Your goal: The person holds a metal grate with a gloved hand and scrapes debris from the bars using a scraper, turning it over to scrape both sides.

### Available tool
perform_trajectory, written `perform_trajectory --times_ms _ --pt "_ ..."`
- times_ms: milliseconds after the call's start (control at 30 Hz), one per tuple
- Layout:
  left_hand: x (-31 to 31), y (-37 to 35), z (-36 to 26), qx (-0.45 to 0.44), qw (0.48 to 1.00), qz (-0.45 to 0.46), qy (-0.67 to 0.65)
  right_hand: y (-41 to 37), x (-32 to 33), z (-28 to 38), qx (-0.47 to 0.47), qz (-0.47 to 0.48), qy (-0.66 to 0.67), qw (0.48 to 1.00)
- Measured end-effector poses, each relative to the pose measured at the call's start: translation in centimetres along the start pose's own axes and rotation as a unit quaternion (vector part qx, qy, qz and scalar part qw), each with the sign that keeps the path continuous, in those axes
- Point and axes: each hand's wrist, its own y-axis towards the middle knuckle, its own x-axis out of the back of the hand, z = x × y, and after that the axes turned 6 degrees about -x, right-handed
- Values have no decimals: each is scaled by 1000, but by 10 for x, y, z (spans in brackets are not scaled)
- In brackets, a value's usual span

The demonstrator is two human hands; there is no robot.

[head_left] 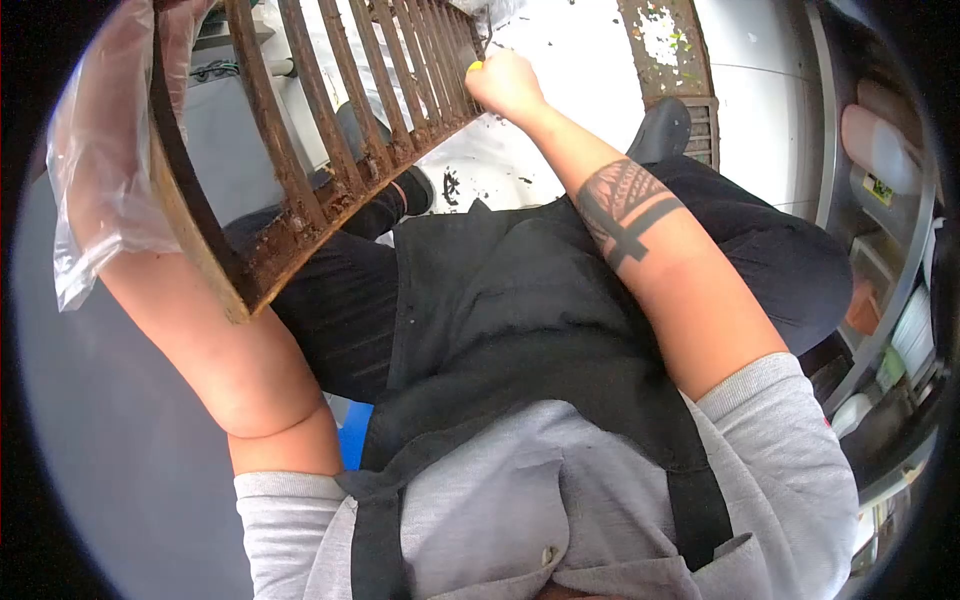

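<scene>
A brown, slatted drain grate point(345, 190), caked with dark dirt, is tilted up in front of me at the upper left. My left forearm runs up along its outer side inside a clear plastic bag point(75, 240). My left hand point(125, 60) is blurred by the plastic near the top edge, and its fingers cannot be made out. My right hand point(508, 85) is closed in a fist beside the far end of the grate. A small yellow end point(475, 66) of something shows at that fist; the rest is hidden.
Dark scraps lie on the white floor point(500, 165) below. Beyond it runs a dirty floor channel point(665, 45) with pale debris, next to a slotted drain cover point(703, 130). Metal shelving point(828, 120) with containers stands at the right; a grey surface point(110, 430) fills the left.
</scene>
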Motion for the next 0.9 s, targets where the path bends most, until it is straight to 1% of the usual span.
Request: perform_trajectory --times_ms 100,167,200,233,267,367,400,500,533,600,633,700,733,767,833,867,900 --pt "4 5 -2 28 998 -12 47 -28 3 -14 17 -11 -31 999" --pt "4 5 -7 55 994 -16 98 -16 0 -22 0 -21 -19 1000" --pt "1 4 -10 62 990 -15 123 -6 9 -12 -17 1 19 1000" --pt "-4 -3 -11 52 992 -16 111 6 15 -5 -38 22 58 997" --pt "-9 -9 -11 42 994 -17 100 26 14 -1 -15 -1 18 1000" --pt "-20 -18 -16 -36 996 -74 21 9 20 7 -45 -3 13 999" --pt "-22 -18 -18 -64 993 -96 -6 0 13 -7 -22 -9 19 1000" --pt "-17 -15 -9 -49 997 -61 -7 0 6 -16 -11 -16 48 999" --pt "-15 -11 -7 -43 998 -54 -5 20 6 -4 17 -26 -13 999" --pt "-15 -4 -2 -33 999 -42 -11 38 8 8 -29 -9 46 998" --pt "-13 -1 0 -33 999 -39 -14 44 11 13 -19 -22 31 999" --pt "-9 2 1 -31 999 -32 -25 29 1 -6 39 -42 -24 998" --pt "-8 4 2 -30 999 -27 -29 5 7 -4 21 -75 31 996" --pt "-7 5 4 -28 999 -24 -33 12 11 0 24 -77 30 996" --pt "-5 5 3 -22 999 -16 -39 33 3 -6 54 -39 -10 998" --pt "-3 7 5 -19 999 -12 -40 53 6 8 12 -61 84 995" --pt "-3 9 5 -20 999 -7 -45 44 32 36 -94 39 159 982"
